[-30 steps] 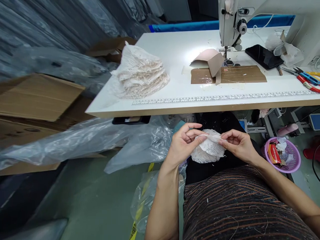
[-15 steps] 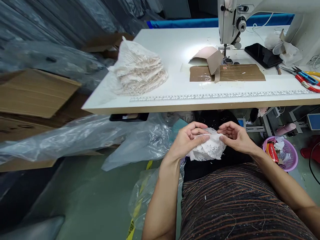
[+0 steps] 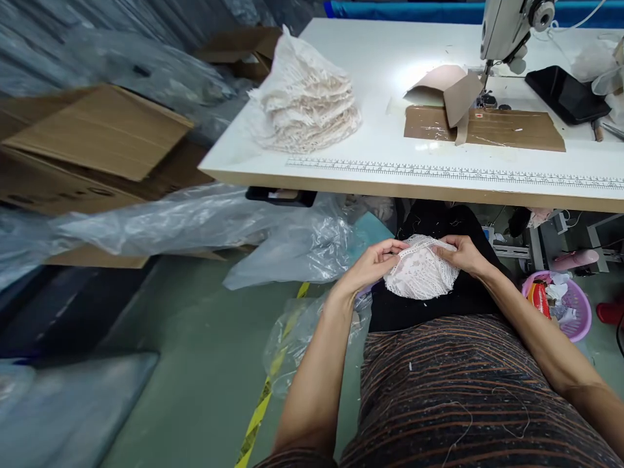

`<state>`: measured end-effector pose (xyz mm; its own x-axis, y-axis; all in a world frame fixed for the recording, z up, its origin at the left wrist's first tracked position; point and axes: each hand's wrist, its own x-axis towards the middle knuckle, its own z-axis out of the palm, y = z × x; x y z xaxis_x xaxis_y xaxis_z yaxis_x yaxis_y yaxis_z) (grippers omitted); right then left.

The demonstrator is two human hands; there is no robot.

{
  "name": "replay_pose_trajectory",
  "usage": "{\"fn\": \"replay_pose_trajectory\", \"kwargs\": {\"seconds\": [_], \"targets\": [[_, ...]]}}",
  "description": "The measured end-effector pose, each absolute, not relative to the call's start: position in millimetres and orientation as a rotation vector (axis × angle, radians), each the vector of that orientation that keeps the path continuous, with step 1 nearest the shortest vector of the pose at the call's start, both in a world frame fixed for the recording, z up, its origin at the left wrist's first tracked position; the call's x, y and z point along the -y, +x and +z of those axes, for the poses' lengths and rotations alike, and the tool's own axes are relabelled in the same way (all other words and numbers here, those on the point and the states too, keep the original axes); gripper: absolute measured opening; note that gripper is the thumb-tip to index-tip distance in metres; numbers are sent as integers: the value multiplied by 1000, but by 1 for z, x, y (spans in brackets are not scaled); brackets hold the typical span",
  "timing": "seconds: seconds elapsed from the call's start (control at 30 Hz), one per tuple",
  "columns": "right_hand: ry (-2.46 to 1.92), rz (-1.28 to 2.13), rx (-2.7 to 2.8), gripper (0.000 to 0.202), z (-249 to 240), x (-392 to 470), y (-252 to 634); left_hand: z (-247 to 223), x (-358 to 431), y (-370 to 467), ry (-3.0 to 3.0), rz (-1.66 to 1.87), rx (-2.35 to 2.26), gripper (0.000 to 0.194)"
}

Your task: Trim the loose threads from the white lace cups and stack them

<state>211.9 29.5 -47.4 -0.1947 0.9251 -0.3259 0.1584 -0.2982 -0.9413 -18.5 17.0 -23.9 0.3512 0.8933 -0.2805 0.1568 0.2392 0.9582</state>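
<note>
A white lace piece (image 3: pixel 422 270) with a rounded lower edge is spread over my lap, below the table's front edge. My left hand (image 3: pixel 374 263) pinches its upper left side between thumb and fingers. At the upper right side, my right hand (image 3: pixel 462 255) grips the lace with bent fingers. On the table's left part rests a stack of cream lace pieces (image 3: pixel 312 97). The sewing machine (image 3: pixel 507 39) stands at the back right, its needle above cardboard pieces (image 3: pixel 517 129) on the tabletop.
The white table (image 3: pixel 380 58) has a printed ruler (image 3: pixel 439 171) along its front. A black phone (image 3: pixel 565 94) lies right of the needle. Open cardboard boxes (image 3: pixel 107 130) and plastic sheeting (image 3: pixel 287 253) crowd the left. A purple basket (image 3: pixel 582 318) holds scraps on the floor at right.
The lace, bunched between my hands before, is now spread out flatter and rounder. My right hand has closed in on its upper edge. The whole view has shifted left and down.
</note>
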Motion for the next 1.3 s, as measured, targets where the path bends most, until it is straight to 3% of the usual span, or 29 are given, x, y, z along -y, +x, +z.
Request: {"fn": "replay_pose_trajectory", "kwargs": {"seconds": [0.23, 0.7, 1.07, 1.17, 1.3], "targets": [[-1414, 1616, 1180, 46, -56, -27, 217, -40, -11, -25, 1132, 742, -1208, 36], [-1291, 1721, 1008, 46, -69, -23, 222, -35, 1, -14, 1728, 899, -1568, 13], [-1267, 1762, 1004, 45, -77, -22, 225, -40, 23, -8, 2384, 988, -1876, 26], [-1264, 1781, 986, 45, -78, -21, 226, -31, 37, 7, 2599, 1092, -1808, 22], [-1244, 1792, 1005, 45, -80, -21, 226, -24, 62, 35, 2692, 1188, -1356, 19]]}}
